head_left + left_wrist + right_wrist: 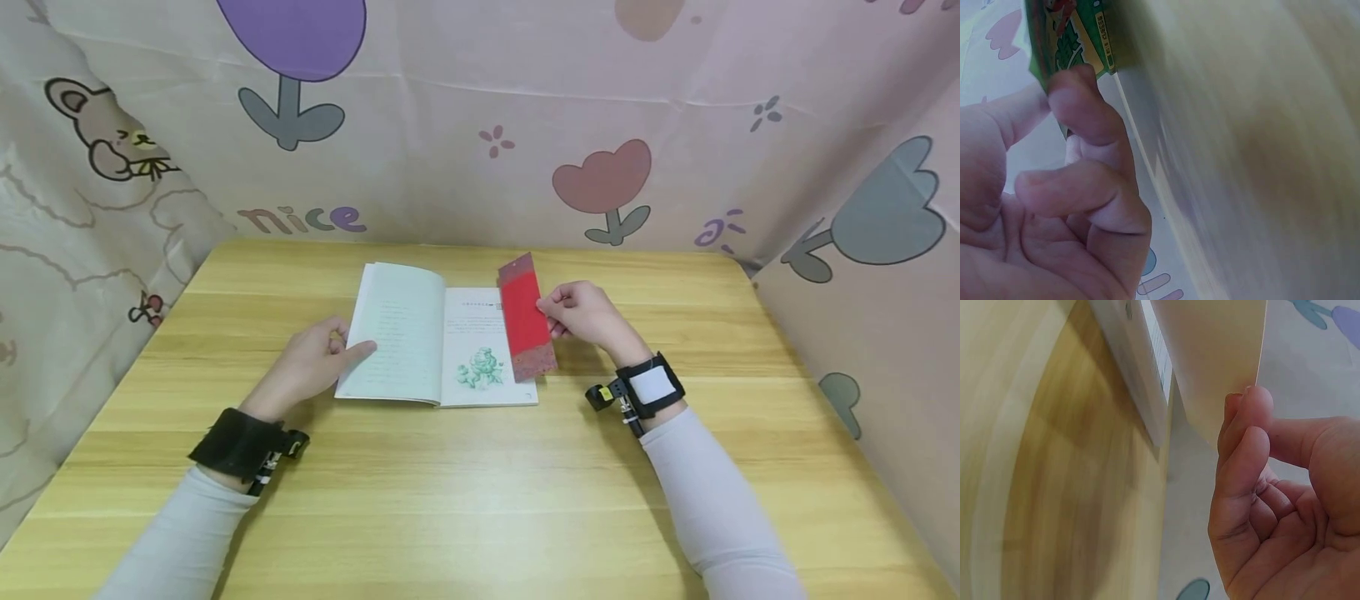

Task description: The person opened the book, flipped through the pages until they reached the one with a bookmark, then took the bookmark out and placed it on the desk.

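Observation:
An open book (401, 350) lies in the middle of the table, a green drawing on its right page. My left hand (311, 358) pinches the book's left edge, thumb over the pages and fingers beneath; the left wrist view shows the green printed cover (1085, 44) at those fingertips. In my right hand (581, 312) a red bookmark (527, 317) with patterned ends is pinched by its right long edge, between thumb and fingers. It slants over the right page's outer edge. From the right wrist, its pale back (1216, 356) shows, standing away from the book.
The wooden table (480, 500) reaches back to a pale cloth backdrop (450, 167) printed with flowers and a bear. Cloth also hangs at the left and right sides. Each wrist wears a black strap with a small camera.

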A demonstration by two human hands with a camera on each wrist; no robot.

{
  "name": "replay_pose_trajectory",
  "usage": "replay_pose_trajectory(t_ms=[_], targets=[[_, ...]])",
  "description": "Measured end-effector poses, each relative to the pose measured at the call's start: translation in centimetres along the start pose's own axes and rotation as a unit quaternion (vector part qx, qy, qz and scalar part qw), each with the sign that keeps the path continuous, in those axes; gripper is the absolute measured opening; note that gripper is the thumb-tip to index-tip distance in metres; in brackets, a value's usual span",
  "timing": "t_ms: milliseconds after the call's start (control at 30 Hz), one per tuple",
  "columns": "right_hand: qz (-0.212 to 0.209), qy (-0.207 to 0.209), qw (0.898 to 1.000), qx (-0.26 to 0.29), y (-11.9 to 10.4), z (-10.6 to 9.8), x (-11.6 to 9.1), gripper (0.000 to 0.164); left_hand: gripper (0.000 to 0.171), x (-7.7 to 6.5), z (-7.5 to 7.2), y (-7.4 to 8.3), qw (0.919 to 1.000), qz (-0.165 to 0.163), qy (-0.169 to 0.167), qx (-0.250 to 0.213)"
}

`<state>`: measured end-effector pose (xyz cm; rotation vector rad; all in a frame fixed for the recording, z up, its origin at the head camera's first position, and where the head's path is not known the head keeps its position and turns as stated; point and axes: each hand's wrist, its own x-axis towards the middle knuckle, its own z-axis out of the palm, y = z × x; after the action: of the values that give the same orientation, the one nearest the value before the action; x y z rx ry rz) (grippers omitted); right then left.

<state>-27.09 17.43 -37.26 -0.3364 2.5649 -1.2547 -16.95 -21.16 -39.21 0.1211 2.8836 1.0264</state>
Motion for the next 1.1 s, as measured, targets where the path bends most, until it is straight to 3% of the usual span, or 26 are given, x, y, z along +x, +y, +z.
replay_pose_trajectory(t_ms=[233, 633, 1100], targets=[[-0.004, 0.010, 1.000, -0.024, 1.4, -1.9, -0.2, 0.025, 0.046, -0.1, -0.1, -0.1, 1.0000, 0.002, -0.002, -0.002], [0.032, 0.033, 0.996, -0.077, 4.0, -4.3, -0.9, 0.026, 0.048, 0.0, -0.1, -0.1, 1.0000, -0.002, -0.007, -0.004], [0.070, -0.012, 0.990, -0.121, 5.8, -5.6, -1.5, 0.025, 0.047, 0.0, -0.1, -0.1, 1.0000, 0.004, -0.004, -0.006]])
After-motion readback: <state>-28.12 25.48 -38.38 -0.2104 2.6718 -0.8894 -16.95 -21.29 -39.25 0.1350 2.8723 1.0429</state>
